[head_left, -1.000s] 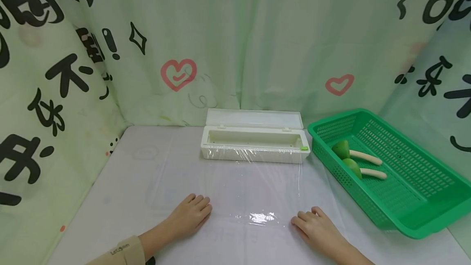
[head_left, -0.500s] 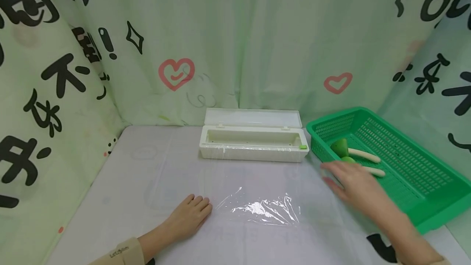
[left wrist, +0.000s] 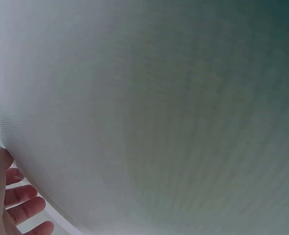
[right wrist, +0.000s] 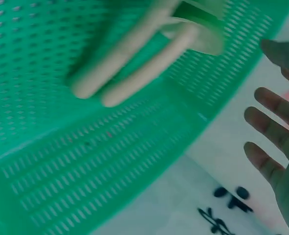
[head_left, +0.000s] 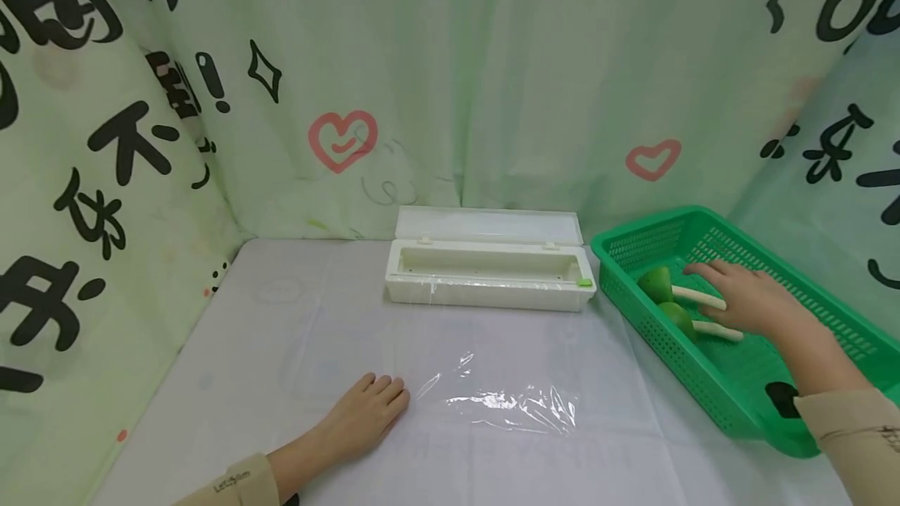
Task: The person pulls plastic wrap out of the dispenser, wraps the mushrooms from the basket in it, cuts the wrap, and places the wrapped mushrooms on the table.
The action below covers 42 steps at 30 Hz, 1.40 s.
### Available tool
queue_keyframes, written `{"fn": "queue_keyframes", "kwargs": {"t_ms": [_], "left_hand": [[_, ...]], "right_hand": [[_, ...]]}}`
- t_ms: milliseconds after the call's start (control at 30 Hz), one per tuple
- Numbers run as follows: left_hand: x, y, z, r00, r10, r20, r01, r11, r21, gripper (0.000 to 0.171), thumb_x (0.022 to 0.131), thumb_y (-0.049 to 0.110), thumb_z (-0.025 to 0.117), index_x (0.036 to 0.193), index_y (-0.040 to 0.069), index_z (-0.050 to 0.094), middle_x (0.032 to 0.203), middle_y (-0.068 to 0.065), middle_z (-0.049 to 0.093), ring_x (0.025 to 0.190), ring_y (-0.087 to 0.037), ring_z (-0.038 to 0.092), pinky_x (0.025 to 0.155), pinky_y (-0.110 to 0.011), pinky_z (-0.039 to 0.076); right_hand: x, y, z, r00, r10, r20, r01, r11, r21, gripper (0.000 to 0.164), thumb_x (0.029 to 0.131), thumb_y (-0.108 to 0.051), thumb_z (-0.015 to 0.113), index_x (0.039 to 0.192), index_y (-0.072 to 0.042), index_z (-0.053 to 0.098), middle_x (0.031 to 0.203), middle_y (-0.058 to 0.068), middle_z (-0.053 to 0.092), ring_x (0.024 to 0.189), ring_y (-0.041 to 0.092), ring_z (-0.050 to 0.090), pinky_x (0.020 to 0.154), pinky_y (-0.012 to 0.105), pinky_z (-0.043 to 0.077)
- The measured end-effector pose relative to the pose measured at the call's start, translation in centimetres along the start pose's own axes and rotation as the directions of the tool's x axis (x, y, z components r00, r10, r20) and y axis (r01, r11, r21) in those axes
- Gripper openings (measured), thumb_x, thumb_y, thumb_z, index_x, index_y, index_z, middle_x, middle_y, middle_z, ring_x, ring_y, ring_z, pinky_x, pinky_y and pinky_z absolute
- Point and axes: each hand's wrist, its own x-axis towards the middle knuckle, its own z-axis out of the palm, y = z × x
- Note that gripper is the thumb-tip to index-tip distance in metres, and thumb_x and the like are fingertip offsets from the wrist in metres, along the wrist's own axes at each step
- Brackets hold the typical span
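Observation:
My left hand [head_left: 369, 416] rests on the white tabletop, fingertips at the left end of a sheet of clear plastic film [head_left: 499, 404]. In the left wrist view, the fingers [left wrist: 22, 193] are loosely bent with gaps between them. My right hand [head_left: 755, 299] hovers over the green basket [head_left: 745, 412], beside two mushroom-like pieces with green heads and cream stems. The farther piece [head_left: 657, 285] has its stem tip right by my fingers; the nearer piece [head_left: 713, 330] lies just below it. In the right wrist view, the fingers [right wrist: 266, 122] are spread and hold nothing.
A long white film dispenser box [head_left: 485, 295] stands at the back of the table, its lid [head_left: 485, 225] raised. A green cutter slide [head_left: 584, 283] sits at its right end. Printed curtains [head_left: 562, 61] enclose the table at the back and sides.
My right hand has left the film's right end and moved up and right over the basket. The film near it has fallen slack and wrinkled. My left hand stays in place.

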Motion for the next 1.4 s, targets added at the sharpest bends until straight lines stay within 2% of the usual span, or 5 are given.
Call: {"fn": "queue_keyframes", "kwargs": {"t_ms": [233,400,667,933,1400], "left_hand": [[-0.1,0.1,0.3,1.000,0.007,-0.012,-0.007,1.000,0.006,0.017,0.088,0.026,0.048,0.098,0.013,0.054,0.094,0.001,0.051,0.081,-0.014,0.048,0.072,-0.030,0.040],[-0.3,0.2,0.3,1.000,0.006,-0.019,-0.005,1.000,0.012,0.017,0.086,0.026,0.054,0.097,0.013,0.054,0.094,0.001,0.051,0.080,-0.014,0.048,0.072,-0.030,0.040],[-0.2,0.1,0.1,0.999,0.001,-0.051,-0.001,1.000,-0.014,0.014,0.087,0.024,0.051,0.095,0.013,0.055,0.092,0.001,0.051,0.079,-0.014,0.048,0.070,-0.030,0.041],[-0.1,0.1,0.3,0.997,0.008,-0.077,-0.011,0.999,-0.039,0.019,0.089,0.023,0.041,0.095,0.012,0.055,0.091,0.001,0.050,0.078,-0.015,0.047,0.070,-0.030,0.040],[-0.2,0.1,0.4,1.000,0.002,-0.026,-0.002,1.000,-0.020,0.016,0.088,0.024,0.046,0.097,0.013,0.054,0.093,0.002,0.050,0.079,-0.014,0.047,0.071,-0.030,0.040]], "right_hand": [[0.0,0.8,3.8,0.978,0.010,0.207,-0.038,0.991,0.131,0.073,0.070,-0.008,0.069,0.133,-0.009,0.033,0.129,0.034,0.036,0.109,0.054,0.042,0.081,0.071,0.027],[0.2,0.3,5.0,0.986,0.002,0.166,-0.025,0.990,0.136,0.076,0.068,-0.002,0.066,0.134,-0.010,0.029,0.132,0.031,0.036,0.112,0.050,0.043,0.082,0.068,0.030],[0.8,-0.4,5.9,0.992,-0.018,0.123,0.010,0.998,0.065,0.070,0.077,-0.032,0.069,0.132,-0.008,0.032,0.132,0.031,0.038,0.116,0.050,0.039,0.084,0.066,0.032],[0.9,-0.4,6.4,0.995,-0.019,0.100,0.018,1.000,0.013,0.061,0.077,-0.018,0.068,0.127,-0.009,0.033,0.131,0.025,0.035,0.118,0.049,0.035,0.083,0.065,0.033],[1.0,-0.9,4.0,0.998,0.037,0.045,-0.033,0.995,-0.090,0.080,0.070,-0.030,0.074,0.129,0.002,0.031,0.122,0.027,0.043,0.104,0.045,0.048,0.080,0.059,0.035]]}}
